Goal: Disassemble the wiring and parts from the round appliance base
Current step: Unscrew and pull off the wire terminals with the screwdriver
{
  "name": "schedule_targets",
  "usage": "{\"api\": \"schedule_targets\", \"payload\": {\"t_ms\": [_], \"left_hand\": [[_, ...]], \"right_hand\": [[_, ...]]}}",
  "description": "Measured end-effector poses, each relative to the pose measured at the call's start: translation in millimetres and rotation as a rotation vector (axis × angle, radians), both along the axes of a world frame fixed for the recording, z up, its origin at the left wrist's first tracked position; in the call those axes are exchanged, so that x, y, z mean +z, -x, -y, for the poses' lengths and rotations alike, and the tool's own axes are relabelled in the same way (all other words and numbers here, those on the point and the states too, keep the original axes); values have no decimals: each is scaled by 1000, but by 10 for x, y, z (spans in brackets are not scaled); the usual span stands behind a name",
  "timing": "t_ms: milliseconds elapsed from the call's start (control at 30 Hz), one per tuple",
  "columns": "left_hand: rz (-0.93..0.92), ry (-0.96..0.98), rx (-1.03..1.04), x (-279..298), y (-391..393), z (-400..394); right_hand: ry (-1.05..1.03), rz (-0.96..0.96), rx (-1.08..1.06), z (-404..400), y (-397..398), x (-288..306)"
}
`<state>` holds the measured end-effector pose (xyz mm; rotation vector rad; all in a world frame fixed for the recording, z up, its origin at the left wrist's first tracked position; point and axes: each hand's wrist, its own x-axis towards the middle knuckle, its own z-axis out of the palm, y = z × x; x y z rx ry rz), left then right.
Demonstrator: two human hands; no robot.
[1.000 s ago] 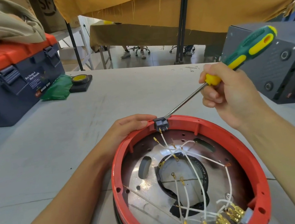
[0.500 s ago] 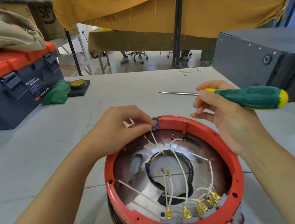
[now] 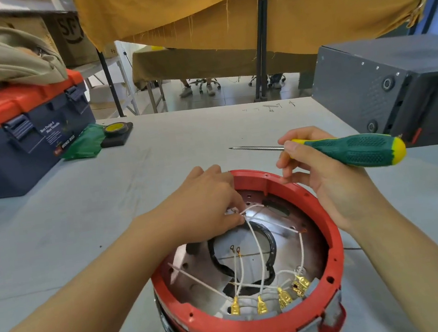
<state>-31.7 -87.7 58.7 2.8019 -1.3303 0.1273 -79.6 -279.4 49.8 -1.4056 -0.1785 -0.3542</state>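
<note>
Since a moment ago our left hand has dropped from the far rim into the red round base, near centre on the table, now pinching white wires. Our right hand grips the green screwdriver, lying level, tip pointing left.

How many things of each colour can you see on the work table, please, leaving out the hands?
Red: 1, the round appliance base
Green: 2, the screwdriver in the right hand and the green cloth
Navy with orange lid: 1, the toolbox
Dark grey: 1, the metal case
Yellow: 1, the tape roll
Total: 6
</note>
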Motion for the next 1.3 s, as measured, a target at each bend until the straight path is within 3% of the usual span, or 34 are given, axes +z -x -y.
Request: {"api": "schedule_targets", "payload": {"t_ms": [133, 434, 601, 734, 868, 1034, 1301], "left_hand": [[67, 34, 28, -58, -13, 26], [-68, 385, 57, 33, -30, -32], [-246, 583, 159, 39, -21, -48], [-637, 908, 270, 75, -8, -88], [-768, 1089, 287, 100, -6, -132], [-777, 1109, 359, 114, 8, -287], [-526, 987, 563, 109, -37, -973]], "right_hand": [[-19, -14, -13, 3, 10, 0], [-18, -2, -28, 9, 2, -10], [-24, 12, -33, 22, 0, -15], [-36, 26, -43, 37, 3, -24], [-29, 33, -46, 28, 13, -13], [11, 39, -24, 2, 34, -7], [196, 76, -54, -90, 27, -25]]}}
